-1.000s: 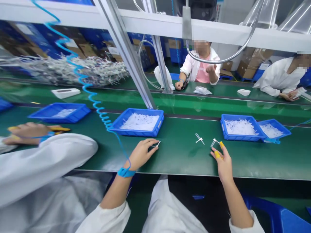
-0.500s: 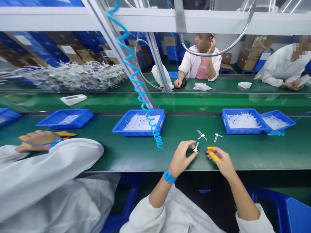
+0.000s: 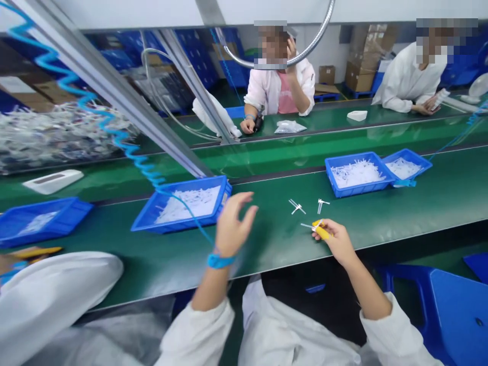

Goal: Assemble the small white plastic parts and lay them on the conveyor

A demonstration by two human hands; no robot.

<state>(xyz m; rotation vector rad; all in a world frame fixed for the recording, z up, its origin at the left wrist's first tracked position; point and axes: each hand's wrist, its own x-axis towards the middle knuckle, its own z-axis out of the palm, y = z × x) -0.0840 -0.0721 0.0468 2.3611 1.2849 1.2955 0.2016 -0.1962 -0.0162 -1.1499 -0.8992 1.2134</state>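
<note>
My left hand, with a blue wrist strap, is raised beside a blue tray; its fingers are apart and nothing is in them. That tray holds a heap of small white plastic pieces. Yellow finger covers sit on my right hand, which pinches a small white branched plastic part above the green belt. Just beyond it lie two similar groups of white pieces, one at left and one at right. I cannot make out how their pieces join.
Two blue trays of white pieces, a larger one and a smaller one, stand at right. A coiled blue cord hangs across the left. A co-worker's white sleeve is close on my left. Two people sit across the belt.
My left hand has let go of the white branched part and moved left toward the blue tray. The part is now in my right hand. The whole view has turned and tilted.
</note>
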